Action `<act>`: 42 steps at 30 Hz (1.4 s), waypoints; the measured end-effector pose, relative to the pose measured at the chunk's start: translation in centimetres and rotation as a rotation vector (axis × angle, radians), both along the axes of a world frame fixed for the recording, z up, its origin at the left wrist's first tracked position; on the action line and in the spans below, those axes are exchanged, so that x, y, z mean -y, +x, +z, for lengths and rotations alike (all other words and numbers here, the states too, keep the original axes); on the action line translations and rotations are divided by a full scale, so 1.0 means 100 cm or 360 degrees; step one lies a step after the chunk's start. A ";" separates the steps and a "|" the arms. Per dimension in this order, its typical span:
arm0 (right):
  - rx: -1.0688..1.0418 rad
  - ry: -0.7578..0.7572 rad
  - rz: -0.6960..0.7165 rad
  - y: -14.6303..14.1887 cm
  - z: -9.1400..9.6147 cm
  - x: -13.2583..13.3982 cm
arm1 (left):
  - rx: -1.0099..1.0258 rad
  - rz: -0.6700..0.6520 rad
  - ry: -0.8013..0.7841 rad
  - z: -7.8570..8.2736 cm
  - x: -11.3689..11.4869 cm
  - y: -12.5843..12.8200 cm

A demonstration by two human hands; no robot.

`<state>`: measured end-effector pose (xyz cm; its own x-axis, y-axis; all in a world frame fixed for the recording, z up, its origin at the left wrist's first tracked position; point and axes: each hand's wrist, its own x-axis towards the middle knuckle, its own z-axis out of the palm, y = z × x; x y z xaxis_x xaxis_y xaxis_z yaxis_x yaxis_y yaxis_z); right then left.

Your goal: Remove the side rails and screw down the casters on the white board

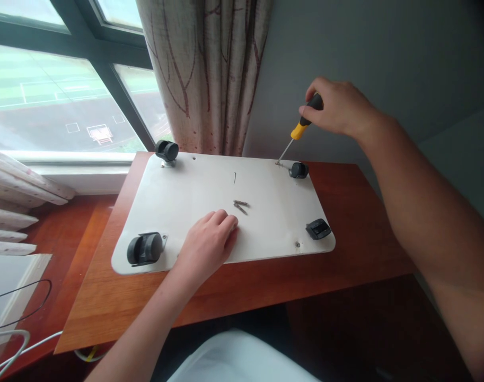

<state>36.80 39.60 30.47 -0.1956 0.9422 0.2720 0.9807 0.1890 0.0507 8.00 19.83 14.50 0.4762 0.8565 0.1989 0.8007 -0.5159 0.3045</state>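
A screwdriver (299,127) with a black and yellow handle is gripped in my right hand (337,106), its shaft slanting down to the left. The tip meets a small screw or metal plate (279,163) beside the far right caster (299,170). Beneath lies a white board (202,185) with rounded corners and a black caster near each one. My left hand (210,236) rests on the board's near edge, fingers curled; whatever may be under them is hidden. Just beyond its fingertips lie loose screws (240,203), and a thin dark sliver (235,178) is farther back.
The board lies on a reddish-brown wooden table (242,292). Behind it hang a patterned curtain (210,74) and a grey wall (345,48), with a window (67,95) to the left. Cables (23,345) run at lower left. Screw holes mark the board.
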 end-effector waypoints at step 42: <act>-0.0370 -0.0138 0.0109 0.001 0.003 0.005 | 0.0069 0.0049 -0.0060 0.001 0.000 -0.002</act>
<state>36.92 39.14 30.78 -0.2016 0.9506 0.2359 0.9488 0.2494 -0.1941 7.80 19.82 14.60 0.4413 0.8779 0.1860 0.8016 -0.4788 0.3581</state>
